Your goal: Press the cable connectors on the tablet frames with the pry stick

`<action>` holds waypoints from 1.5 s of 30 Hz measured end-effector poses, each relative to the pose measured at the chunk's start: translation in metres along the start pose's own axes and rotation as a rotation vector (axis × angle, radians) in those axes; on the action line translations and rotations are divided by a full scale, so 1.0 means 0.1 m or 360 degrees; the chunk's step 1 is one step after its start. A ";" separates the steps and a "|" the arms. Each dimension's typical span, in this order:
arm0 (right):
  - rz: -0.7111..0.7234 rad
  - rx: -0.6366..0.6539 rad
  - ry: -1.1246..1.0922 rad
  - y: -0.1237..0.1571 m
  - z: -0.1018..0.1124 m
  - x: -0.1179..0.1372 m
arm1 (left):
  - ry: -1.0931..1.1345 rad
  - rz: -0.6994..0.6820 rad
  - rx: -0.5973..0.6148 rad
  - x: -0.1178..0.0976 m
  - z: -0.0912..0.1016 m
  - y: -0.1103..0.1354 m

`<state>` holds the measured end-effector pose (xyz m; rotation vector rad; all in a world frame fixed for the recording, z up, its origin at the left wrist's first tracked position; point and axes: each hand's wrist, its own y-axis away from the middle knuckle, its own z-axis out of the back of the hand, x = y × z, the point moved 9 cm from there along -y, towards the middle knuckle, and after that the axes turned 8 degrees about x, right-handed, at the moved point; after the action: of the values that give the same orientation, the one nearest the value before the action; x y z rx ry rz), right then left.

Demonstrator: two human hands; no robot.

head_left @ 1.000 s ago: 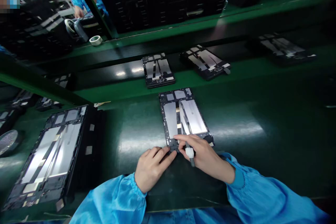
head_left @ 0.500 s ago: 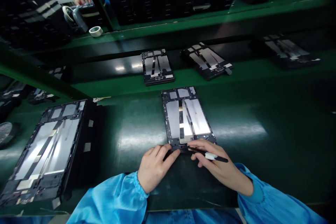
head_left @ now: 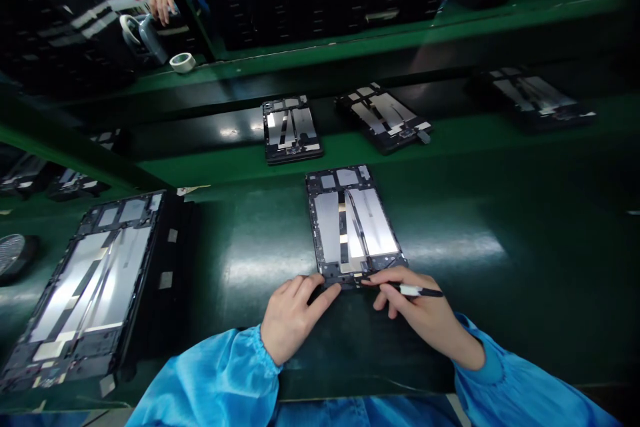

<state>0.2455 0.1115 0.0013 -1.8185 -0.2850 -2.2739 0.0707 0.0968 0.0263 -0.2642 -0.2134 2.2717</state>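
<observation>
— Right hand (head_left: pixel 425 313) first?
— Fingers closed on the slim black-and-white tool (head_left: pixel 411 290), held nearly crosswise, its front end toward the near edge of the opened tablet (head_left: pixel 327 223)!
— Left hand (head_left: pixel 291 320)?
— Thumb and forefinger parted, fingertips touching the tablet's near-left corner.
— And the tablet?
— On the table (head_left: pixel 255 233), just beyond both hands, long axis running away, far end leaning left!

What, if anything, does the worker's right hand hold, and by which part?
The right hand holds a slim black tool, pinched ahead of its white band.
</observation>
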 end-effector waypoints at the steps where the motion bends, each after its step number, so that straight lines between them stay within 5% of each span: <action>1: 0.0014 0.0029 -0.0022 -0.01 -0.05 0.02 | 0.0001 0.0003 0.0005 0.00 0.00 0.00; 6: 0.0062 0.0082 0.0004 -0.04 -0.16 0.07 | 0.0008 0.0008 0.0015 0.01 -0.01 0.01; 16: -0.0054 -0.0076 -0.0001 0.06 0.07 -0.08 | -0.0002 -0.0055 -0.0009 0.03 0.00 0.05; 26: 0.0170 0.0238 0.0075 -0.04 -0.23 0.16 | 0.0098 -0.0097 -0.0083 0.06 0.05 0.07; 34: 0.0111 0.0286 0.0077 -0.07 -0.27 0.16 | 0.0127 -0.0094 -0.0114 0.08 0.06 0.06; 39: -0.0129 0.0207 -0.0104 -0.09 -0.25 0.02 | 0.0146 -0.0215 -0.0141 -0.17 0.11 0.09; 45: -0.0220 -0.0046 -0.0313 0.02 0.03 -0.13 | 0.0088 -0.0366 0.0265 -0.50 -0.08 0.25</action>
<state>0.2515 0.1112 -0.0107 -2.1025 -0.4246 -2.1977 0.0868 0.0436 0.0182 -0.2039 -0.0235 2.0376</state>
